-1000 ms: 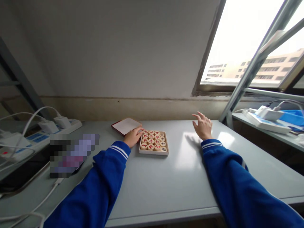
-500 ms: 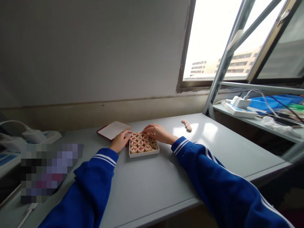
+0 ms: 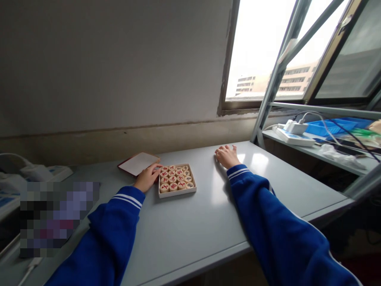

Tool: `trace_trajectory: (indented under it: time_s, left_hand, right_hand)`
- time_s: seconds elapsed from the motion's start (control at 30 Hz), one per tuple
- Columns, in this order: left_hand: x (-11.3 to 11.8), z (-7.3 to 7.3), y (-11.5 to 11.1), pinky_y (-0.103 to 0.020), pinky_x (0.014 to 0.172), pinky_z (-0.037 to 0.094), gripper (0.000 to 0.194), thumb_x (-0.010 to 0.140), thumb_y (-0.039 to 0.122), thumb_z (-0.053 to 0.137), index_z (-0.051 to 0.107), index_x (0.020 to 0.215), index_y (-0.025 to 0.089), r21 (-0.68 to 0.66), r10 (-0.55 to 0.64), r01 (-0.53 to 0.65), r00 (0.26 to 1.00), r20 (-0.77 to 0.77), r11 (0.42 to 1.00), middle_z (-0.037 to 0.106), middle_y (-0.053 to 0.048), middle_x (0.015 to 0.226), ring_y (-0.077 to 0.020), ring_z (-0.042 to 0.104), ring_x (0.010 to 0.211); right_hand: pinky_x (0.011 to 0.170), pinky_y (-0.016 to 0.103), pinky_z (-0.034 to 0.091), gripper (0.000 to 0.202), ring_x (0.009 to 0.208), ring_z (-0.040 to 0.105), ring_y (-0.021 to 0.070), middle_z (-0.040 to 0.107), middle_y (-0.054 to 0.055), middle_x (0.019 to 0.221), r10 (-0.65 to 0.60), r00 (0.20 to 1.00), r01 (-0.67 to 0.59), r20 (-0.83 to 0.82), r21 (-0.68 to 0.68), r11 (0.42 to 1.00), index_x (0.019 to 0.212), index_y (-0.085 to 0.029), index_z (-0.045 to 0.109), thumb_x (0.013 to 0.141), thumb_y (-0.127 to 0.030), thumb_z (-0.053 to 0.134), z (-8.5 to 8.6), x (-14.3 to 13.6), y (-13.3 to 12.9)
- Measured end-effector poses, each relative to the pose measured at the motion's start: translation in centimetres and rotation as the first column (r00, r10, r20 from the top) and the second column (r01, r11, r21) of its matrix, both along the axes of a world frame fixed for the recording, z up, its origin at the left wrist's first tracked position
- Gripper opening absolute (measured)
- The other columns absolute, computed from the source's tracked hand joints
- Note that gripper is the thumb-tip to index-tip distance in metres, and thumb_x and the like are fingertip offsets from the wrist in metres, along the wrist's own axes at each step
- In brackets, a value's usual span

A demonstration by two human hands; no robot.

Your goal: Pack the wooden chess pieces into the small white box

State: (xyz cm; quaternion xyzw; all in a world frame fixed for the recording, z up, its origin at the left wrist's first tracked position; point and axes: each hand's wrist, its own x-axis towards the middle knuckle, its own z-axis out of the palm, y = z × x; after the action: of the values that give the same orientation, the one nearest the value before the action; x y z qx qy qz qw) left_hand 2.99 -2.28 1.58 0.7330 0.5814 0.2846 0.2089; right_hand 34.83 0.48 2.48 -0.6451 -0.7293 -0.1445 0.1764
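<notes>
While left hand (image 3: 147, 178) rests loosely spread at left wall of white box (image 3: 177, 194), gripping nothing visible, likely steadying it, right hand (image 3: 226, 156) sits well to right, fingers bent over table (image 3: 184, 234); cannot tell if they hold anything. Box lies mid-table, mouth up, round pieces (image 3: 173, 186) flat, characters upward. Box looks near-square, without clear long axis; near edge runs left-right, right end slightly farther.

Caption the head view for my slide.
Left hand at a shallow white box of round beige lettered pieces, right hand over the grey table.
</notes>
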Motion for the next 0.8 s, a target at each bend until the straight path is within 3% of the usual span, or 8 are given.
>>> trace_trajectory:
  time_s: [0.1, 0.13, 0.2, 0.3, 0.37, 0.43, 0.6, 0.8]
  left_hand:
    - [0.0, 0.1, -0.1, -0.026, 0.062, 0.046, 0.036, 0.076, 0.037, 0.036, 0.055, 0.099, 0.018, -0.007, -0.006, 0.006, 1.0, -0.011, 1.0, 0.067, -0.003, 0.075, -0.0178, 0.062, 0.068]
    - [0.0, 0.1, -0.1, -0.027, 0.063, 0.046, 0.036, 0.076, 0.037, 0.036, 0.055, 0.099, 0.018, -0.01, -0.012, 0.012, 1.0, -0.007, 1.0, 0.067, -0.003, 0.075, -0.018, 0.062, 0.069]
    - [0.1, 0.2, -0.1, -0.027, 0.064, 0.046, 0.036, 0.076, 0.037, 0.036, 0.054, 0.099, 0.018, -0.014, -0.016, 0.016, 1.0, 0.004, 1.0, 0.067, -0.004, 0.078, -0.0185, 0.062, 0.072]
    - [0.1, 0.2, -0.2, -0.028, 0.068, 0.046, 0.036, 0.076, 0.037, 0.035, 0.054, 0.1, 0.017, -0.01, -0.012, 0.012, 1.0, -0.001, 1.0, 0.067, -0.006, 0.084, -0.019, 0.062, 0.075]
    - [0.0, 0.2, -0.2, -0.029, 0.069, 0.045, 0.038, 0.076, 0.037, 0.035, 0.054, 0.101, 0.016, -0.01, -0.009, 0.009, 1.0, -0.018, 1.0, 0.067, -0.007, 0.084, -0.0189, 0.062, 0.073]
    - [0.0, 0.2, -0.2, -0.029, 0.069, 0.045, 0.04, 0.076, 0.038, 0.034, 0.053, 0.102, 0.016, -0.016, -0.01, 0.01, 1.0, -0.026, 1.0, 0.067, -0.007, 0.083, -0.0186, 0.062, 0.071]
    - [0.0, 0.1, -0.1, -0.027, 0.069, 0.045, 0.041, 0.076, 0.039, 0.033, 0.053, 0.103, 0.015, -0.026, -0.016, 0.016, 1.0, -0.014, 1.0, 0.067, -0.007, 0.085, -0.0187, 0.062, 0.074]
    - [-0.1, -0.1, 0.0, -0.028, 0.068, 0.045, 0.04, 0.076, 0.037, 0.033, 0.052, 0.103, 0.015, -0.032, -0.007, 0.007, 1.0, -0.015, 0.999, 0.067, -0.007, 0.085, -0.0184, 0.062, 0.071]
  right_hand:
    - [0.09, 0.054, 0.017, 0.034, 0.107, 0.039, 0.0313, 0.049, 0.017, 0.117, -0.05, 0.998, 0.053, -0.036, 0.107, 0.993, 0.104, -0.015, 0.057, 0.073, -0.01, 0.045, 0.5, 0.3, -0.3]
    - [0.09, 0.051, 0.02, 0.037, 0.108, 0.039, 0.0298, 0.047, 0.015, 0.12, 0.008, 0.998, -0.001, -0.055, 0.124, 0.992, 0.109, -0.017, 0.054, 0.074, -0.011, 0.045, 0.8, -0.3, -0.5]
    - [0.088, 0.043, 0.028, 0.036, 0.106, 0.042, 0.0248, 0.05, 0.009, 0.117, 0.249, 0.963, -0.243, -0.102, 0.066, 0.968, 0.112, -0.022, 0.053, 0.076, -0.016, 0.047, 1.3, -2.4, -1.0]
    - [0.084, 0.033, 0.034, 0.029, 0.1, 0.048, 0.0182, 0.056, 0.003, 0.108, 0.609, 0.765, -0.639, -0.209, -0.131, 0.758, 0.105, -0.026, 0.057, 0.077, -0.023, 0.051, 1.6, -6.3, -2.2]
    - [0.083, 0.031, 0.034, 0.027, 0.098, 0.05, 0.0168, 0.056, 0.002, 0.108, 0.68, 0.688, -0.725, -0.254, -0.186, 0.663, 0.103, -0.027, 0.059, 0.076, -0.025, 0.054, 1.6, -8.2, -3.0]
    - [0.083, 0.031, 0.032, 0.027, 0.096, 0.051, 0.0166, 0.056, 0.002, 0.108, 0.673, 0.692, -0.721, -0.263, -0.196, 0.665, 0.102, -0.028, 0.059, 0.076, -0.027, 0.054, 1.3, -9.3, -3.6]
    - [0.081, 0.033, 0.03, 0.03, 0.093, 0.05, 0.0177, 0.058, 0.004, 0.1, 0.588, 0.778, -0.624, -0.219, -0.172, 0.762, 0.108, -0.026, 0.056, 0.078, -0.032, 0.053, 0.5, -9.7, -3.6]
    - [0.079, 0.032, 0.028, 0.026, 0.094, 0.045, 0.0182, 0.057, 0.004, 0.102, 0.589, 0.791, -0.606, -0.163, -0.085, 0.791, 0.097, -0.025, 0.06, 0.077, -0.04, 0.054, 0.1, -9.9, -3.3]
